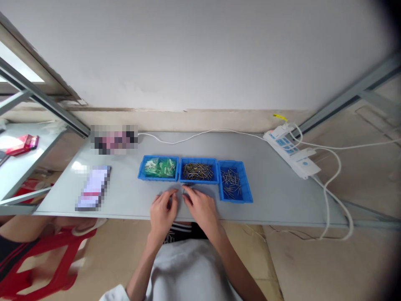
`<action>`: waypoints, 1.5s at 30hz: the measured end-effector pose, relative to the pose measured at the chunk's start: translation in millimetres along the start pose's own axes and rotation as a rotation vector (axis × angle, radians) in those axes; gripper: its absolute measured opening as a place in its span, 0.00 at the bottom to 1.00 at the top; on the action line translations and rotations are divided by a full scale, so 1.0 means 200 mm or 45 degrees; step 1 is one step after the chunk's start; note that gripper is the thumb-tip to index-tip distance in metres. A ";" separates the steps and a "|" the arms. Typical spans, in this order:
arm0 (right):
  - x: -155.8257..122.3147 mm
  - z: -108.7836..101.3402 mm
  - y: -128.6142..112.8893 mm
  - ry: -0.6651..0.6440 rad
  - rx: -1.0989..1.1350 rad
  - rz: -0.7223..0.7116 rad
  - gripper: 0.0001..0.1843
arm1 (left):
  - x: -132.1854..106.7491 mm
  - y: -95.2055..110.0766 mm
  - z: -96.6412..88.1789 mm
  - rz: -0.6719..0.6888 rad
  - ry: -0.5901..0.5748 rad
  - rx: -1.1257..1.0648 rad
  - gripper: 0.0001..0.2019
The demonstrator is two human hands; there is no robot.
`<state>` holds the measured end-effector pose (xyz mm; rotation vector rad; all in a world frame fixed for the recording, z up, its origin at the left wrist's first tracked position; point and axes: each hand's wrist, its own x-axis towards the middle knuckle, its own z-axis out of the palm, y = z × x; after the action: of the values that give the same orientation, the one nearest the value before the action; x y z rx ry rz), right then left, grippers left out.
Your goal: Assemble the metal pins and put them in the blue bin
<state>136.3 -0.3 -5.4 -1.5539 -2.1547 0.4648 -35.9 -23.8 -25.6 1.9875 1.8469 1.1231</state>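
My left hand (163, 209) is over the front of the grey table, thumb and index finger pinched together; whatever is between them is too small to make out. Close beside it, my right hand (202, 207) is also in a pinch, and a thin dark sliver shows at its fingertips. Just beyond my hands stand three blue bins. In the left bin (158, 179) are small whitish pieces on green. The middle bin (199, 181) holds many thin brassy and dark metal pins or screws. Fewer silvery pins or screws lie in the right bin (247, 196).
A blurred-out phone-like object (93, 188) lies at the left of the table (125, 200). Behind it is a blurred pink item (114, 140). At the right stands a white power strip (291, 154) with cables. A red stool (59, 267) and a person's leg (25, 228) are lower left.
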 end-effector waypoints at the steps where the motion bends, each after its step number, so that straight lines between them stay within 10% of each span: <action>1: 0.00 0.01 0.00 0.005 0.001 0.001 0.17 | 0.00 0.00 0.00 0.011 -0.002 0.014 0.12; 11: -0.04 -0.01 0.01 0.114 0.123 -0.218 0.12 | 0.02 0.03 -0.02 -0.019 -0.056 -0.050 0.11; 22: -0.12 -0.08 0.04 0.344 0.381 -0.346 0.17 | 0.07 0.09 -0.02 -0.377 -0.376 -0.927 0.16; 45: -0.13 -0.03 0.05 0.547 0.572 -0.096 0.08 | 0.07 0.16 0.05 -0.124 -0.209 -0.659 0.05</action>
<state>154.9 -21.4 -9.5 -1.1885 -1.6374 0.4950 -5.3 -13.8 -7.8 1.6208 1.3767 1.2140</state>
